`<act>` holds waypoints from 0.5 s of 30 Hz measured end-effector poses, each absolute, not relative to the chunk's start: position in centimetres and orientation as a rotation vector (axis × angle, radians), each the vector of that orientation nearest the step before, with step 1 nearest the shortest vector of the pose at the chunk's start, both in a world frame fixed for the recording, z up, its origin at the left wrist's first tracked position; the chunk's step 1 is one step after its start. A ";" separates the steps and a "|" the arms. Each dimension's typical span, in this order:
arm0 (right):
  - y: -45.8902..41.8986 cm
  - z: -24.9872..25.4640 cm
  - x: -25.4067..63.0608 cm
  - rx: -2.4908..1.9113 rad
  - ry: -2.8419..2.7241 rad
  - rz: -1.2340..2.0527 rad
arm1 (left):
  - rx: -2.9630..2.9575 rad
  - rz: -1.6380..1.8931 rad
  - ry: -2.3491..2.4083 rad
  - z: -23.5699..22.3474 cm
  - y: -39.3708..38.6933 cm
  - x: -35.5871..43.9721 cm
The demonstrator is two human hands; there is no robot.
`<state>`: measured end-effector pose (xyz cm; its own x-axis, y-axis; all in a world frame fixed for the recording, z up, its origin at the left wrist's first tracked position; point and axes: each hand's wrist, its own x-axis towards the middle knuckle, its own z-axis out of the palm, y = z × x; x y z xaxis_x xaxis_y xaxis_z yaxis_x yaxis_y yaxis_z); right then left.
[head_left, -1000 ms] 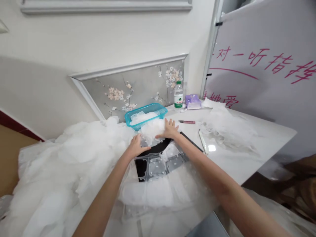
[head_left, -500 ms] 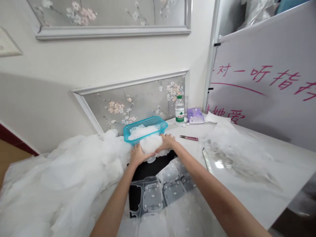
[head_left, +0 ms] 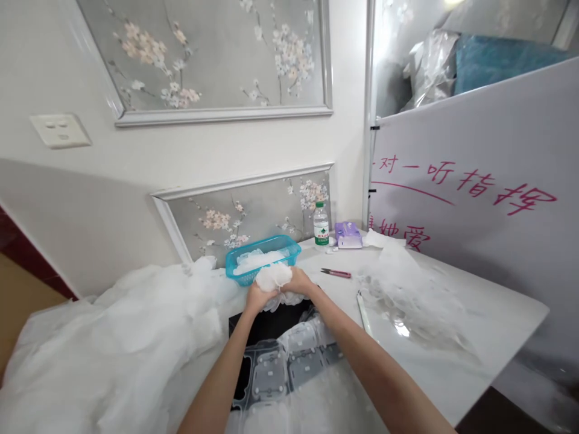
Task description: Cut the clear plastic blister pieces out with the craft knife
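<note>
Between my two hands is a bundle of thin white filmy pieces (head_left: 274, 276), bunched together and lifted in front of the basket. My left hand (head_left: 260, 297) grips it from the left, and my right hand (head_left: 300, 282) closes round its right side. Just behind stands a blue plastic basket (head_left: 244, 278) with more white pieces (head_left: 260, 260) inside. Under my wrists lie a black mat (head_left: 266, 325) and a translucent sheet with moulded rounded-square shapes (head_left: 270, 374). What exactly the white pieces are I cannot tell.
A large heap of white film (head_left: 122, 337) covers the left side. On the right are pink-handled snips (head_left: 337, 273), a pale pen-like tool (head_left: 363, 313) and loose clear scraps (head_left: 416, 307). A water bottle (head_left: 321, 226) and a purple tissue pack (head_left: 348, 235) stand by the wall.
My view has tilted up, so everything sits lower in the picture. Both hands have drawn the white bundle together and raised it slightly off the mat, its top now bunched narrower.
</note>
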<state>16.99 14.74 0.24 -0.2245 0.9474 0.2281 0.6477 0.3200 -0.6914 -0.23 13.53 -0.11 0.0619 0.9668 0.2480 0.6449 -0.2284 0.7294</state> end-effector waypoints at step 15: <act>16.5 14.1 21.9 -1.213 -1.905 0.413 | 1.855 1.435 1.304 12.7 15.6 3.8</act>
<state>21.85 16.48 14.09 -0.1989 0.8638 0.4629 0.5942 0.4819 -0.6440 3.77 15.63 12.67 0.0096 0.8738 0.4862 0.4003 -0.4489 0.7989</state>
